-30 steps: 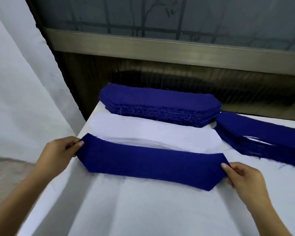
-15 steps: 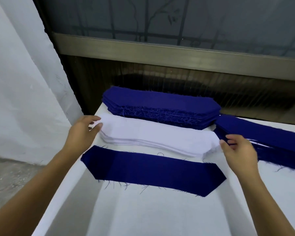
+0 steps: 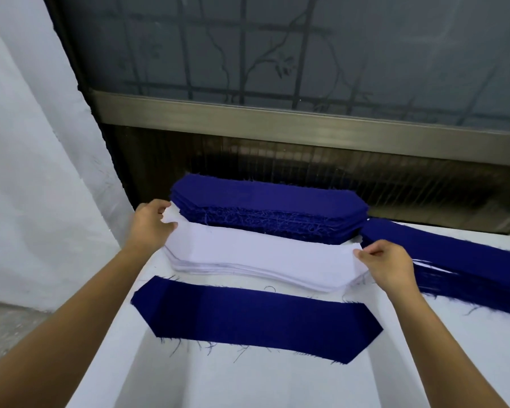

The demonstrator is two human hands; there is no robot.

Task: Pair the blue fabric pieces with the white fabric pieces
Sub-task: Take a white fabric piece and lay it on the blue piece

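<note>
- Stack of long white fabric pieces with angled ends (image 3: pixel 248 267): lies across the white-covered table (image 3: pixel 248 384); its layered edges fan out on the near side. This is the landmark for all entries below.
- Top white piece (image 3: pixel 262 248): uppermost on the white stack, held at both ends. Its left tip is turned up slightly.
- Left hand (image 3: pixel 149 228): at the left end of the white stack. The thumb and curled fingers pinch the tip of the top white piece.
- Right hand (image 3: pixel 386 263): at the right end of the white stack. The thumb and forefinger are closed in a pinch on the edge of the top white piece, and the other fingers are curled.
- Single dark blue fabric piece of the same long shape with frayed edges (image 3: pixel 256 319): lies flat on the table just in front of the white stack, parallel to it and apart from it. Neither hand touches it.
- Tall pile of dark blue fabric pieces (image 3: pixel 268 210): directly behind the white stack, touching its far edge.
- Second, lower pile of dark blue pieces (image 3: pixel 454 260): to the right of the white stack, with thin white edges showing between its layers.
- Metal-framed frosted window (image 3: pixel 277 122): beyond the white stack, behind the tall blue pile.
</note>
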